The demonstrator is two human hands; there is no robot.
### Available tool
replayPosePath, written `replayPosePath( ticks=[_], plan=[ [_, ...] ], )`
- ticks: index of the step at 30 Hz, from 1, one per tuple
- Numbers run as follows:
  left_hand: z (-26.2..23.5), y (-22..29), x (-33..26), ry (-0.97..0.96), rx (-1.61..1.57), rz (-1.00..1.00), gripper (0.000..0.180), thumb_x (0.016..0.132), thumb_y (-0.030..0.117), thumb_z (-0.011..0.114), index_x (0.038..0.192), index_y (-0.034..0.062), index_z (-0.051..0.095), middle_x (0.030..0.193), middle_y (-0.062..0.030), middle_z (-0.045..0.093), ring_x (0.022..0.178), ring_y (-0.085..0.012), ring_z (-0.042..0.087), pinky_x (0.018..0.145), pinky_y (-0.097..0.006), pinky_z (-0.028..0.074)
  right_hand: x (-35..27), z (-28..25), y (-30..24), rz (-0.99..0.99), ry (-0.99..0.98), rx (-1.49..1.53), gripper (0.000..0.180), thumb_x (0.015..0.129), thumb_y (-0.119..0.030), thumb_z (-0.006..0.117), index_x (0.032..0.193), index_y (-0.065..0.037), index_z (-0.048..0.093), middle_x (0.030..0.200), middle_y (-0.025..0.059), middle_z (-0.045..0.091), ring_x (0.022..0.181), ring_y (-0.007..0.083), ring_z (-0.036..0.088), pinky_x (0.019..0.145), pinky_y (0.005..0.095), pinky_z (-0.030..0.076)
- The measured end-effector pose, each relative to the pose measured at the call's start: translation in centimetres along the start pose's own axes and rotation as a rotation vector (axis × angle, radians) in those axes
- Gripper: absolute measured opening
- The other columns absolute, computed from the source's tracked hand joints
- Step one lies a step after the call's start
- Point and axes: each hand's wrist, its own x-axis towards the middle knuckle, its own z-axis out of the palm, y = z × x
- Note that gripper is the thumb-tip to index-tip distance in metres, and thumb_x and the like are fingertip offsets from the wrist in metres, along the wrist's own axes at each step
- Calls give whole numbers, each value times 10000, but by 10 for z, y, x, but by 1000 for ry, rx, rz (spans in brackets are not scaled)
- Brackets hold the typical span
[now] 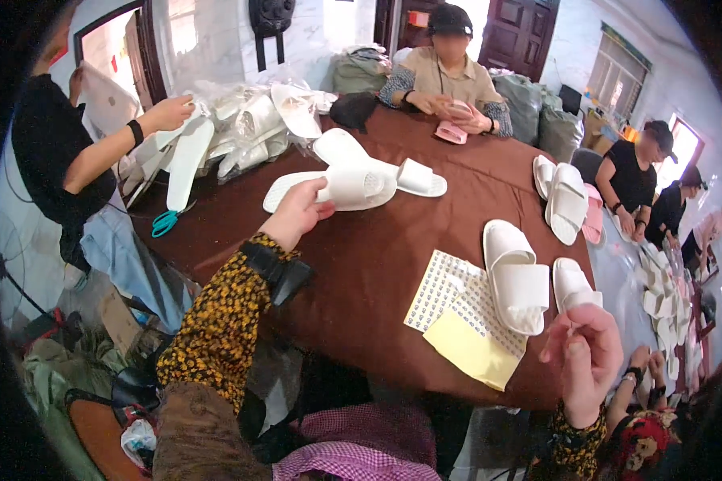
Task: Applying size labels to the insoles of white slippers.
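- The left hand reaches over the brown-covered surface and touches a white slipper, its fingers bent with a narrow gap to the thumb; I cannot tell whether they grip it.
- That slipper lies sideways, partly over a 2nd white slipper just behind it.
- The right hand is raised near the surface's right edge, its fingers pinched together on a small pale bit, too small to identify.
- Just beyond the right hand lies a strapped white slipper, partly hidden by it; another white sandal rests just to the left, touching a sheet of small printed marks.
- A yellow sheet overlaps the near part of that printed sheet.
- Farther right lie 2 more white slides, beside a pink slide.
- At the left, teal-handled scissors lie near a heap of white footwear, some in clear plastic.
- Across the surface, a co-worker in a black cap holds pink footwear.
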Motion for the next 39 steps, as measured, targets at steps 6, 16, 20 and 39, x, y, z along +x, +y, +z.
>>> replayPosePath(
  ticks=[6,16,20,39],
  plan=[
    [11,-5,-71,-183,-15,33,244,958,256,519,1098,85,622,970,-38,647,831,-160,596,776,-365,492,16,17,30,184,-164,-85,327,914,12,511,1241,11,521,1012,89,623,775,98,587,696,240,500],
    [58,-71,-185,-376,-61,302,180,951,104,569,1108,19,542,1014,-56,623,876,-122,591,780,-282,486,16,76,83,366,-420,351,449,970,-178,525,1362,2,401,1153,102,597,924,146,613,664,290,562],
    [51,-87,-195,-404,-82,234,198,963,126,567,1129,20,544,1052,-52,609,920,-128,590,825,-292,490,9,76,85,403,-309,249,424,973,-206,519,1333,3,439,1114,79,603,915,171,619,712,333,562],
    [-4,-84,-173,-82,-405,-145,476,1026,397,385,1346,50,449,1270,-135,579,1160,-280,568,973,-490,455,-19,68,54,-566,-775,-931,546,804,-132,527,1348,-98,482,1251,119,529,1028,277,555,832,348,512]
  ],
)
